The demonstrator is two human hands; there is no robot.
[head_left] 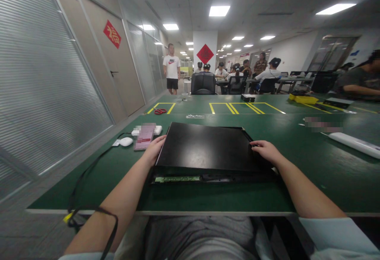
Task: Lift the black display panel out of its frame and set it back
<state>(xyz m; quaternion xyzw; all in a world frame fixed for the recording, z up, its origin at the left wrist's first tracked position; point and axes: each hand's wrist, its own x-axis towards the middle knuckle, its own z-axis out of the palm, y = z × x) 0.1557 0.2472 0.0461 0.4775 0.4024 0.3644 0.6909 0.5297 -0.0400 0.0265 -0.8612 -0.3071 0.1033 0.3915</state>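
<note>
Black panel (208, 147): flat, matte, rectangular; lay on the green tabletop (311, 165) straight before the person.
Axis: long side ran left to right, one long edge facing the person.
Under it: green circuit board (177, 179) showed at the near edge.
Left hand (154, 149): clasped the left edge.
Right hand (265, 150): fingers over the right edge; grip unclear.
Beside: pink phone (144, 136), white mouse (126, 141) lay left.

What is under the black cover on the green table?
At the near edge of the black cover, a strip of green circuit board shows beneath it. The cover hides everything further in. The left hand and right hand touch its side edges.
</note>
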